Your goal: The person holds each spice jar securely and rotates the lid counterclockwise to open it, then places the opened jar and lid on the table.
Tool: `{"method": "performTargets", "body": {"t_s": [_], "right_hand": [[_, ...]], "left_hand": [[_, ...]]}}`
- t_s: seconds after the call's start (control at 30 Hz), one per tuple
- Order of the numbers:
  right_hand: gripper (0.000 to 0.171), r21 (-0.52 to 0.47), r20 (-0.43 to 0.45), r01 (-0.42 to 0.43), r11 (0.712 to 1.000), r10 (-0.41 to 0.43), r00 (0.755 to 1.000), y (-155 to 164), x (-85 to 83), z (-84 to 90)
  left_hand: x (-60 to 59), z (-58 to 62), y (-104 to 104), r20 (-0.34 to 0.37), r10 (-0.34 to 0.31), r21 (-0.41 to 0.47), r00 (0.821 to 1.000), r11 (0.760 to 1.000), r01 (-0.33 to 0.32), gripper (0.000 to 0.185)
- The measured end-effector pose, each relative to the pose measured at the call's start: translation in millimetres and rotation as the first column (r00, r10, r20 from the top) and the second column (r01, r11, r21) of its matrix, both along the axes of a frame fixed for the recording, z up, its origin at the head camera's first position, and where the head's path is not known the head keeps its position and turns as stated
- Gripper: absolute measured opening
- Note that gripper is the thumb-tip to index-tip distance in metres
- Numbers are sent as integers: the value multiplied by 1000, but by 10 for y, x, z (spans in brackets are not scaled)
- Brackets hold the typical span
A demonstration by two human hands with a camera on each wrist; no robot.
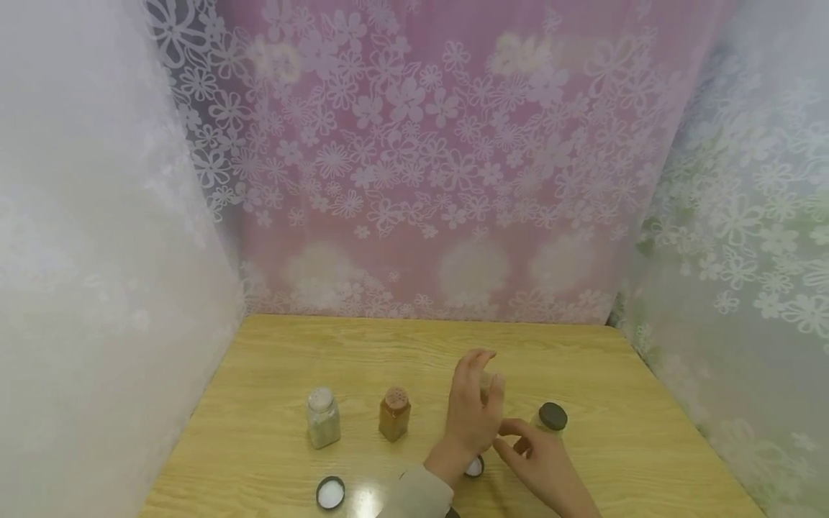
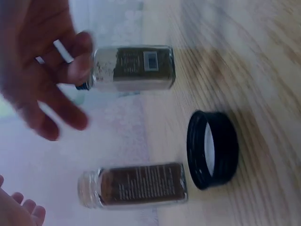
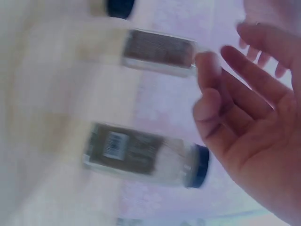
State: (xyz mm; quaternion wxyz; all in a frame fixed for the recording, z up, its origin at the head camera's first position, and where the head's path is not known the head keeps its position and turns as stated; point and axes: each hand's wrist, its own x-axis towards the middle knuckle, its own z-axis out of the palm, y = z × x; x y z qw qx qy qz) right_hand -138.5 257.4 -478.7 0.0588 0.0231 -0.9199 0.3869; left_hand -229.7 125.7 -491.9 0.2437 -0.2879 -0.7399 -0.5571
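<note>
My left hand (image 1: 471, 410) is raised over the table with its fingers loosely bent and nothing in them. It partly hides a square glass spice jar of brown powder (image 2: 141, 185), which has no black cap on. Below the left palm, my right hand (image 1: 542, 467) holds nothing; its thumb and forefinger are apart, right at the left wrist. Behind the right hand stands a spice jar with a black cap (image 1: 553, 416), a barcode on its label (image 3: 115, 145). An upturned black cap with a white liner (image 2: 214, 149) lies beside the left wrist.
On the left of the wooden table (image 1: 272, 360) stand a shaker of pale seasoning (image 1: 324, 421) and an orange-brown shaker (image 1: 394, 415), both with perforated tops. Another upturned black cap (image 1: 330, 494) lies near the front. Floral curtains (image 1: 414, 158) close off the back and sides.
</note>
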Motion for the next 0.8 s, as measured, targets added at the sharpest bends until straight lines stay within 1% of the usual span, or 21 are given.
{"method": "performTargets", "body": {"t_s": [0.03,0.07,0.1,0.13,0.2,0.23,0.3,0.33,0.4,0.47,0.6,0.67,0.73,0.8], "right_hand": [[24,-5,-65,36,999,-36,997,7,13,43],[19,-21,-130,70,997,-72,989,14,28,81],[15,-27,-207,96,995,-99,973,25,36,110],[13,-36,-283,115,993,-120,952,41,39,133],[14,-48,-433,148,988,-154,888,80,36,163],[15,-53,-485,166,985,-170,858,109,29,172],[19,-63,-550,200,978,-202,810,167,18,175],[21,-73,-564,213,974,-216,797,192,12,175],[23,-89,-563,244,966,-250,788,231,6,169],[25,-81,-567,260,962,-259,782,263,0,154],[25,-47,-569,308,950,-279,774,314,-18,125],[24,-41,-549,337,941,-302,779,346,-28,101],[24,-34,-510,363,931,-328,795,382,-36,66],[25,-28,-465,380,924,-349,814,423,-47,19]], "left_hand": [[25,11,27,-31,0,-20,1000,1000,0,37],[48,22,52,-53,-3,-37,999,999,1,37],[69,28,76,-68,-8,-51,998,999,4,37],[85,33,99,-78,-20,-65,997,998,15,36],[116,42,133,-80,-62,-90,995,994,54,37],[131,38,153,-78,-83,-106,993,992,75,37],[165,18,183,-51,-153,-132,987,980,146,40],[179,6,195,-27,-197,-143,980,971,191,41],[202,-37,228,22,-253,-164,967,953,253,43],[221,-90,264,79,-284,-175,956,940,294,45],[231,-220,326,183,-281,-193,942,930,314,47],[228,-284,343,246,-283,-197,927,922,334,48],[225,-342,356,309,-279,-206,909,914,351,51],[219,-383,363,356,-276,-223,893,903,368,52]]}}
